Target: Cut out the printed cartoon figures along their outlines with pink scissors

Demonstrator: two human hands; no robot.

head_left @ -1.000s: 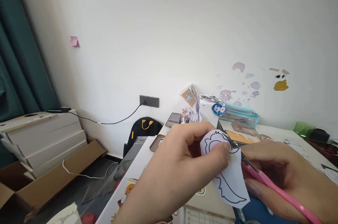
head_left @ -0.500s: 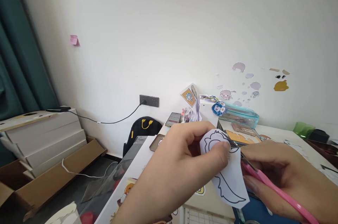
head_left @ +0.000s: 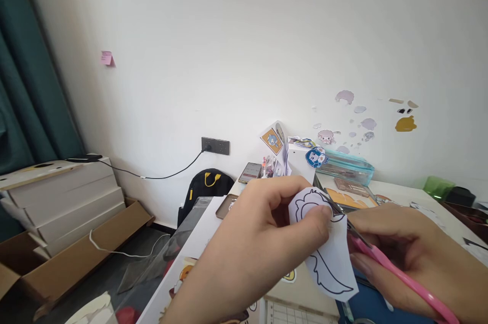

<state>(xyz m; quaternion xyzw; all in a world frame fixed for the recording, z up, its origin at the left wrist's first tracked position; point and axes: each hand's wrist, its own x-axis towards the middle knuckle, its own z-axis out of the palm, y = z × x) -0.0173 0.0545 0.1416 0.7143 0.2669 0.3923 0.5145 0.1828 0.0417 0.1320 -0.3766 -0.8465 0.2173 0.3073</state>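
Paper cutout (head_left: 331,258) sits pinched in my left hand (head_left: 259,247). My right hand (head_left: 415,258) grips pink scissors (head_left: 396,275), blades at its edge.

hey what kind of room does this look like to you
Probably a home craft corner or bedroom desk. Cartoon stickers dot the wall, a cluttered table holds cut-outs, and the left hand holds a paper cut-out against pink scissors in the right hand.
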